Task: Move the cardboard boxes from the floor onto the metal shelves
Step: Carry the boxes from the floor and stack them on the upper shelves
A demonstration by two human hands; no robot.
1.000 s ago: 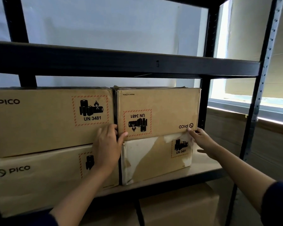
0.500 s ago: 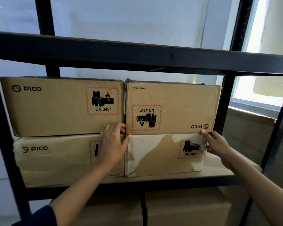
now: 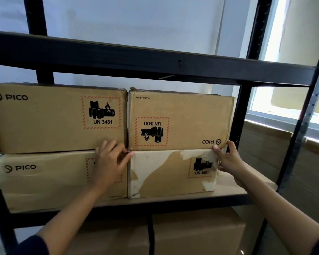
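Head view: two hands at four cardboard boxes stacked on a black metal shelf.

Four boxes sit on the middle shelf board (image 3: 228, 183), in two stacks of two, side by side and touching. The upper left box (image 3: 44, 118) lies on the lower left box (image 3: 50, 179); the upper right box (image 3: 190, 118), its print upside down, lies on the lower right box (image 3: 166, 173), whose surface is torn and pale. Two more plain boxes show on the level below (image 3: 197, 232). The left hand (image 3: 109, 161) reaches up to the middle seam, its fingers loosely bent against the upper boxes' bottom corners, thumb toward the right stack. The right hand (image 3: 228, 159) pinches the upper right box's lower right corner, thumb on the front, fingers round the side. A window (image 3: 284, 96) is at the right.
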